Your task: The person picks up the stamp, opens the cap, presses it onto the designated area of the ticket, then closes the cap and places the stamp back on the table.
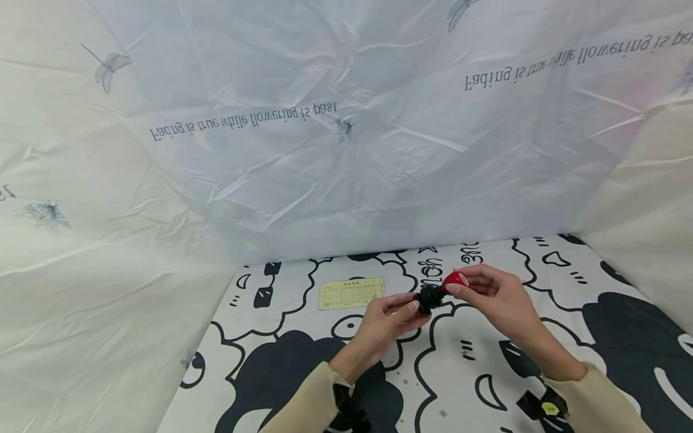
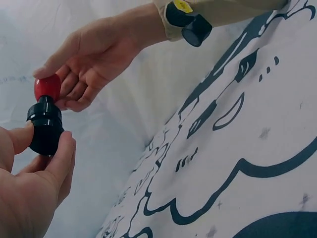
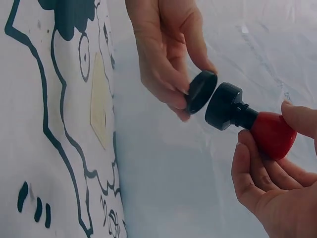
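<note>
A round stamp (image 3: 273, 135) with a red bulb handle and a black head is pinched by the handle in my right hand (image 1: 500, 300). My left hand (image 1: 381, 328) grips its black cap (image 3: 202, 91) between thumb and fingers. In the right wrist view a narrow gap separates the cap from the stamp's head, and the two face each other, tilted. From the left wrist the black parts overlap in line below the red handle. Both hands are held in the air above the cloth. The stamp's printing face is hidden.
A pale yellow printed form (image 1: 352, 293) lies on the cloth beyond my left hand. The tabletop cloth (image 1: 460, 385) carries black-and-white cartoon sheep. Whitish plastic sheeting (image 1: 346, 180) with printed words and flowers hangs behind and along both sides.
</note>
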The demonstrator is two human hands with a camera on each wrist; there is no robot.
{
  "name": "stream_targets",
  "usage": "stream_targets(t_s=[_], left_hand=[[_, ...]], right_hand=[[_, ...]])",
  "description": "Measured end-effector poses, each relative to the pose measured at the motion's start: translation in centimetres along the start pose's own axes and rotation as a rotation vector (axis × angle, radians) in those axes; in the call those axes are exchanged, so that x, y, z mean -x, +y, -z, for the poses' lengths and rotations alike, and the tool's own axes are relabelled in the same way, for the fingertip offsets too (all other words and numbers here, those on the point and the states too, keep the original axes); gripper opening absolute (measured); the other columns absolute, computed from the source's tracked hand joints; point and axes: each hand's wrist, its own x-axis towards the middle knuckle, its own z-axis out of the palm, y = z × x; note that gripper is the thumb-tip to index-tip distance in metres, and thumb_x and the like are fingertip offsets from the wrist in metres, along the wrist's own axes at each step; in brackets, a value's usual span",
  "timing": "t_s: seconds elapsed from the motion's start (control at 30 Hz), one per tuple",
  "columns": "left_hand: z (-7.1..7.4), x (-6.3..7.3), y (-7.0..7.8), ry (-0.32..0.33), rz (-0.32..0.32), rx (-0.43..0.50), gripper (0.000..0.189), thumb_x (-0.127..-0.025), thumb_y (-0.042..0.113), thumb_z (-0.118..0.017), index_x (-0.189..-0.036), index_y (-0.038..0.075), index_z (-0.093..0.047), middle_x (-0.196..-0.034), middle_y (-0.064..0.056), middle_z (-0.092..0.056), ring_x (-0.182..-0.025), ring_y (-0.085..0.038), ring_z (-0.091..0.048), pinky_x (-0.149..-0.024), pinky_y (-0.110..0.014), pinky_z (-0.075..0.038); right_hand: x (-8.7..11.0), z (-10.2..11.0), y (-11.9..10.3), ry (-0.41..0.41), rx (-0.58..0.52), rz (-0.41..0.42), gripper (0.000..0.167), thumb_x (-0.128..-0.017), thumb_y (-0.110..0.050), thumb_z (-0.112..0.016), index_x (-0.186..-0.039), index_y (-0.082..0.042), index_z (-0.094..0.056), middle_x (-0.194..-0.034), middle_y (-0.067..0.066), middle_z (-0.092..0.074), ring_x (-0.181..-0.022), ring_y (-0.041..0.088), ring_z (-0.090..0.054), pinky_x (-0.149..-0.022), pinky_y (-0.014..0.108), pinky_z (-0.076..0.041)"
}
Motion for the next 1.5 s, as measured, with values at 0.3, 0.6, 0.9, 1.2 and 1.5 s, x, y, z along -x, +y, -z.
stream_targets(t_s=[0.3, 0.6, 0.9, 1.2, 1.5], left_hand=[[0.1, 0.2, 0.2, -0.025, -0.012, 0.065, 0.044, -0.104, 0.013, -0.066, -0.146, 0.003, -0.059, -0.145, -0.02, -0.062, -0.124, -0.027, -0.072, -0.103, -0.033, -0.058], [0.3, 0.5, 0.0, -0.032, -0.026, 0.075, 0.042, -0.103, 0.01, -0.066, -0.144, 0.002, -0.061, -0.144, -0.019, -0.063, -0.122, -0.025, -0.072, -0.102, -0.033, -0.058], [0.7, 0.6, -0.4, -0.02, -0.057, 0.057, 0.043, -0.103, 0.011, -0.067, -0.145, 0.002, -0.061, -0.144, -0.019, -0.064, -0.123, -0.026, -0.072, -0.102, -0.035, -0.058], [0.8, 0.5, -0.6, -0.027, -0.086, 0.065, 0.046, -0.104, 0.014, -0.067, -0.147, 0.001, -0.058, -0.145, -0.018, -0.062, -0.125, -0.025, -0.071, -0.104, -0.035, -0.058], [1.1, -0.1, -0.4, 0.04, -0.091, -0.012, 0.04, -0.105, 0.021, -0.065, -0.143, 0.008, -0.063, -0.14, -0.014, -0.067, -0.122, -0.021, -0.071, -0.104, -0.035, -0.058]], right_hand=[[0.0, -0.9, -0.1, -0.026, -0.003, -0.02, 0.04, -0.099, -0.028, -0.075, -0.129, -0.002, -0.067, -0.115, 0.018, -0.077, -0.092, -0.002, -0.072, -0.08, 0.014, -0.059], [0.3, -1.5, 0.1, -0.024, -0.031, 0.031, 0.033, -0.098, -0.02, -0.077, -0.123, 0.0, -0.069, -0.111, 0.017, -0.077, -0.09, 0.0, -0.073, -0.078, 0.017, -0.061], [0.3, -1.8, 0.6, -0.062, -0.075, 0.024, 0.03, -0.097, -0.021, -0.078, -0.12, -0.003, -0.07, -0.111, 0.013, -0.078, -0.092, 0.002, -0.075, -0.078, 0.02, -0.061], [-0.2, -1.8, 0.3, -0.084, -0.071, -0.007, 0.033, -0.098, -0.025, -0.077, -0.122, -0.003, -0.069, -0.115, 0.016, -0.077, -0.093, 0.003, -0.075, -0.08, 0.022, -0.062], [-1.3, -1.7, 0.0, -0.052, 0.01, -0.027, 0.042, -0.096, -0.034, -0.078, -0.128, -0.009, -0.069, -0.116, 0.013, -0.077, -0.094, 0.0, -0.072, -0.08, 0.019, -0.059]])
